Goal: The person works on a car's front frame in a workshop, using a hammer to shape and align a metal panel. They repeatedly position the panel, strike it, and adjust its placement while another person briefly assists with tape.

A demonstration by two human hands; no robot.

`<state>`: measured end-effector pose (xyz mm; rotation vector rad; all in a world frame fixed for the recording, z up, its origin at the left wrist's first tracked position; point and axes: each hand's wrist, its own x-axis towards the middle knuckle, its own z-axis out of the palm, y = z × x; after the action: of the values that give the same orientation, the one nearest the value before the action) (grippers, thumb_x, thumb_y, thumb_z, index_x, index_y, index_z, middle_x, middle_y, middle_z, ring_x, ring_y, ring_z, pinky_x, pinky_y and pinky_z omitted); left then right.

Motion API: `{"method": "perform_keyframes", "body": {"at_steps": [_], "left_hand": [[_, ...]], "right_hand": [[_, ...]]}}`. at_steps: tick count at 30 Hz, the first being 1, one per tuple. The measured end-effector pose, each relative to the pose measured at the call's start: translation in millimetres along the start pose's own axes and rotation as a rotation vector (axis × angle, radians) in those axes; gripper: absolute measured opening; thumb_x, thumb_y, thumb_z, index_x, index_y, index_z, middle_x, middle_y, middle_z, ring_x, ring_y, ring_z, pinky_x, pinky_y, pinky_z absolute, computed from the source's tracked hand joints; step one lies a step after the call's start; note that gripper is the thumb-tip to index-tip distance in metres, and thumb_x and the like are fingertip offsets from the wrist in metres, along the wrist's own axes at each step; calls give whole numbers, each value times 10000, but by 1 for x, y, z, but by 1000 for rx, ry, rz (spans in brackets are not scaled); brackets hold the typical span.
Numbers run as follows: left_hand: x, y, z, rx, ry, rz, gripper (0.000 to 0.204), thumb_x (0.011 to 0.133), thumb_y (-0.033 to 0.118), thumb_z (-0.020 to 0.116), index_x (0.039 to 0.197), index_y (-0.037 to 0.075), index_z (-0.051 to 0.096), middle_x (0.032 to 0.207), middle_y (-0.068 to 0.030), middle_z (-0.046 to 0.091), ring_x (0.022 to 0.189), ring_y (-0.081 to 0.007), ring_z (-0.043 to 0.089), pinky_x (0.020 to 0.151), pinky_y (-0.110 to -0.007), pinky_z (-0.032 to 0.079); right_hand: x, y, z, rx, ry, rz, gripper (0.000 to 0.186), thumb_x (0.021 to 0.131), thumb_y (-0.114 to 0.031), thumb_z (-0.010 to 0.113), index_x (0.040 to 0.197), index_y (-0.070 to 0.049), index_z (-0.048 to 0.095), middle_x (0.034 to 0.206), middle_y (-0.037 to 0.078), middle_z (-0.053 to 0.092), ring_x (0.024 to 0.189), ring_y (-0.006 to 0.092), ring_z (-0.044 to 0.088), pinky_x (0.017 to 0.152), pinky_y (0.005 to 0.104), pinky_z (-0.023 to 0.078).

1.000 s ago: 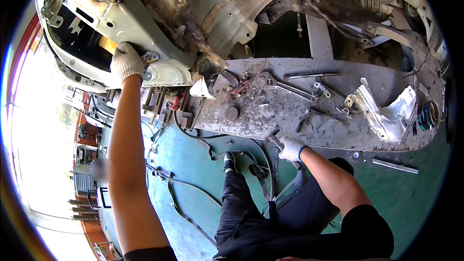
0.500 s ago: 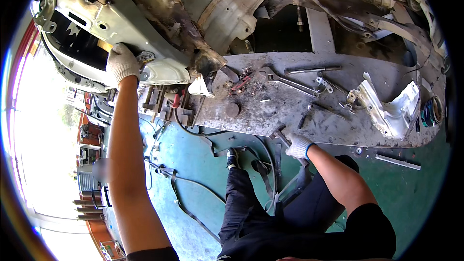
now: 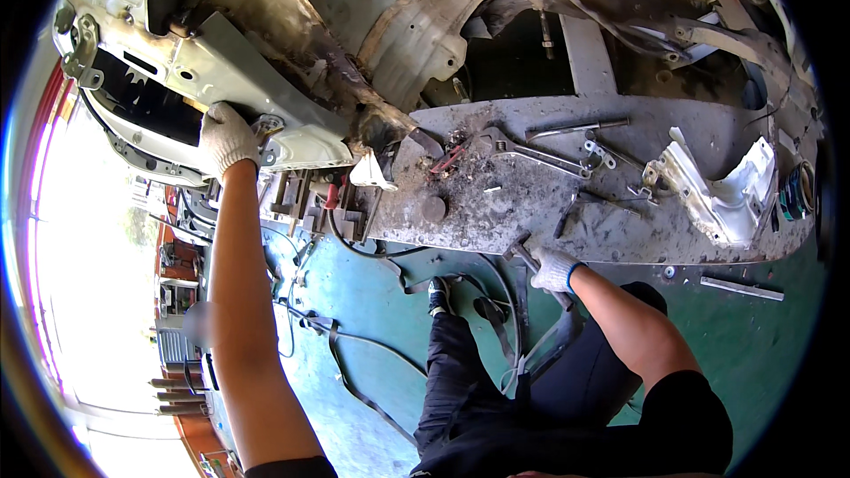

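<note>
While the right grip (image 3: 556,268) is clasping a hammer (image 3: 526,255) near the surface (image 3: 496,223), the left grip (image 3: 227,138), closure unclear, is touching bodywork (image 3: 248,66) leftward.

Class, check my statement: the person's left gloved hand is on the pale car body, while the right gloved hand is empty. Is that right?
Not quite: the right gloved hand is not empty; the head view shows it gripping a hammer. The left gloved hand is on the pale car body, as stated.
</note>
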<state>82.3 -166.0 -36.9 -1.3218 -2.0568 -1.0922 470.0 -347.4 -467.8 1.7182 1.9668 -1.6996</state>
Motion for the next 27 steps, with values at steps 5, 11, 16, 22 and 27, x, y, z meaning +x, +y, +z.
{"method": "perform_keyframes", "body": {"at_steps": [5,11,16,22,27], "left_hand": [[-2,2,-1,-35,-42,-31,562,1028,423,427,1096,-46,728,1013,-282,763,905,-443,757,797,-491,610],[-4,4,-4,-50,-58,-65,594,1033,446,397,1090,-41,734,1012,-298,756,924,-474,745,847,-525,586],[-3,4,-3,22,-1,-17,593,1034,425,382,1080,-48,737,1010,-332,733,955,-508,720,870,-541,566],[-4,4,-3,30,34,27,572,1025,408,396,1086,-44,741,1021,-346,721,982,-516,714,884,-550,559],[-5,7,-5,33,21,-1,576,1015,427,413,1082,-43,737,1023,-351,717,995,-527,701,903,-558,550]], "right_hand": [[1,-5,-1,-29,0,8,543,797,-185,777,1274,5,600,804,163,754,667,272,757,645,438,599],[-5,-11,-7,42,-17,15,417,776,-178,745,1124,14,617,810,198,756,760,338,765,702,459,605],[-5,-9,-6,84,-2,32,404,773,-165,738,1109,23,615,783,194,747,719,326,762,694,455,602],[3,-6,-3,39,-23,54,359,777,-161,714,1088,1,635,780,190,747,700,316,756,689,452,598],[6,-8,-2,47,-18,71,375,785,-175,714,1109,-7,626,790,182,749,700,306,757,690,457,599]]}}
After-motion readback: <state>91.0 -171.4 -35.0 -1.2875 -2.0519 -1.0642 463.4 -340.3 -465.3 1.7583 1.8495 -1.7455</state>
